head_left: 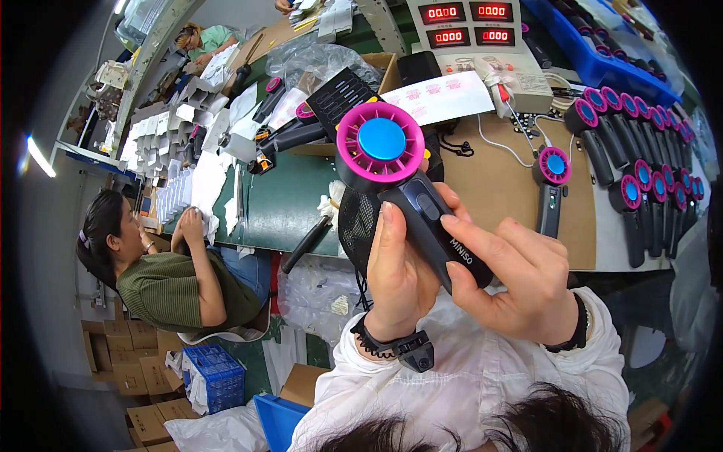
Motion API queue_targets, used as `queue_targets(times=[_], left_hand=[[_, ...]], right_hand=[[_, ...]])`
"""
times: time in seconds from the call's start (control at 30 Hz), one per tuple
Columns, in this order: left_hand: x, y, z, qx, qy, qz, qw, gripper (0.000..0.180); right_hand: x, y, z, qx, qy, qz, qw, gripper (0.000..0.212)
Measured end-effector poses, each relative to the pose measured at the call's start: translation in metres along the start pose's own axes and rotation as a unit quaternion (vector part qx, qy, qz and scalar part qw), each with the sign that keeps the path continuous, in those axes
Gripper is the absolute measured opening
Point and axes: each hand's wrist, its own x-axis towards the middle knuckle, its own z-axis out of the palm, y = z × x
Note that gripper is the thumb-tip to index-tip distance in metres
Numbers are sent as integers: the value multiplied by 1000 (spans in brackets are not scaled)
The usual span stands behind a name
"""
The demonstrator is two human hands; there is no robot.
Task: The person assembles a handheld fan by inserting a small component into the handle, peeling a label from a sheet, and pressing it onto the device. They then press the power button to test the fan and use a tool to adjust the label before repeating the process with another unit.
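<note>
A handheld fan with a pink ring, a blue hub and a dark handle is held up in front of me, its head tilted to the upper left. My left hand is closed round the handle from the left, thumb along its edge. From the right, my right hand grips the lower handle; its index fingertip touches the handle just below the oval button. Behind the fan lies a black mesh pouch. A similar fan rests on the brown board to the right, beside a white cable.
Rows of fans lie at the right, below a blue bin. A meter box with red digits stands at the back. White cartons fill the far left of the green table. A co-worker sits at the left.
</note>
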Motion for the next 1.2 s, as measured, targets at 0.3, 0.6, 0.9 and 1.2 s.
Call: queue_targets(times=[0.3, 0.6, 0.9, 1.2], left_hand=[[0, 0, 0, -23, -29, -5, 999, 45], [-3, 0, 0, 3, -8, -6, 1000, 44], [-5, -1, 0, 4, 9, -12, 1000, 39], [-7, -2, 2, 9, 24, -11, 1000, 38]], right_hand=[[0, -2, -1, -21, -38, -13, 999, 40], [-3, -1, -1, -51, -62, -35, 996, 39], [-5, 1, -1, -33, -72, -32, 996, 40], [-7, 0, -2, -35, -74, -35, 996, 40]])
